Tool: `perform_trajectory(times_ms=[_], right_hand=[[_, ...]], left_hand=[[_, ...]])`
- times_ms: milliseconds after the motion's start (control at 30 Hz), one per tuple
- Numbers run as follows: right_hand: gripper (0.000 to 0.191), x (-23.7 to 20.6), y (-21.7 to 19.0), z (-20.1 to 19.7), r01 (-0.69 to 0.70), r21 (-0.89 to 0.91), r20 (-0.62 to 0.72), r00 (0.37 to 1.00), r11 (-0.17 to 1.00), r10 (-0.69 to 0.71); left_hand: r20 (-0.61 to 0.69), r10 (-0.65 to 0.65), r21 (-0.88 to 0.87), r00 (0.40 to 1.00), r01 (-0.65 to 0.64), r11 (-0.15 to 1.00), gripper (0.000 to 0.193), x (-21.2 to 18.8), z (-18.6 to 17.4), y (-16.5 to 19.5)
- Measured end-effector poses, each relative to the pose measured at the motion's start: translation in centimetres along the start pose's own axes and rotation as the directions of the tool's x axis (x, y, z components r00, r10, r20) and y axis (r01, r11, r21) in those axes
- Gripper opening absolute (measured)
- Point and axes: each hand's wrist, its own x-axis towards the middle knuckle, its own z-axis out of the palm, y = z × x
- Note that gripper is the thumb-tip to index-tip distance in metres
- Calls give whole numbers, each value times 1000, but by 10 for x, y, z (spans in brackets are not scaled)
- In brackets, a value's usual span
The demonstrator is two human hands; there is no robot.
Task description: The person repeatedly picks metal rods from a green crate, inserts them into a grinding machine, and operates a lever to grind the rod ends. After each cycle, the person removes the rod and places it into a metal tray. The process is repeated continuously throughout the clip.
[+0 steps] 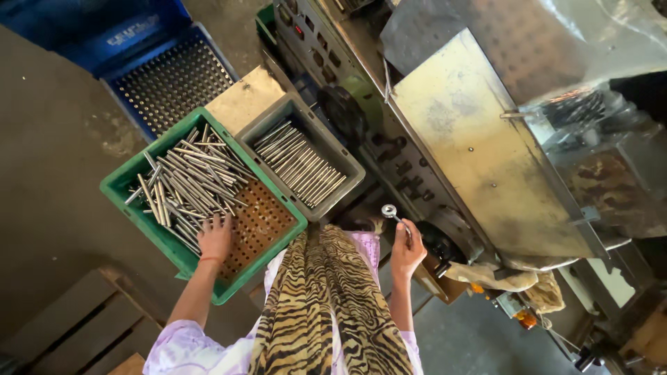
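Observation:
My left hand point(215, 238) reaches into a green plastic crate point(121, 182) and rests on a loose pile of thin metal rods point(184, 184), fingers spread over them. My right hand point(406, 251) is raised in front of a large metal machine point(479, 146) and grips a small metal tool with a ring-shaped head point(390, 211), which points up toward the machine. A grey tray point(347, 163) just right of the green crate holds a neat row of similar rods point(300, 163).
A blue perforated crate point(170, 80) stands behind the green one. Wooden boards point(83, 326) lie at the lower left. Rags point(514, 278) and a dark wheel point(342, 111) sit against the machine. A tiger-striped scarf point(326, 305) hangs down my front.

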Motion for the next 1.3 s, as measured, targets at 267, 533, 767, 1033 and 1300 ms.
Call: perform_trajectory(times_ms=[267, 533, 767, 1033, 1300], right_hand=[[20, -14, 0, -2, 78, 23, 24, 997, 997, -78], [24, -16, -22, 1, 11, 100, 49, 999, 995, -16], [23, -1, -67, 10, 32, 333, 80, 995, 942, -62], [22, 14, -79, -19, -9, 583, -34, 999, 813, 36], [22, 22, -54, -58, -1, 466, -142, 987, 885, 76]], left_hand=[[239, 155, -37, 959, -150, 988, 21, 6, -2, -21], [144, -91, -798, 985, 170, 578, 21, 48, -31, -17], [67, 328, -722, 942, 273, -635, 23, 83, -91, 177], [95, 646, -851, 757, 399, -342, 49, 91, -144, 293], [-226, 751, -806, 621, -552, 213, 50, 98, -158, 337]])
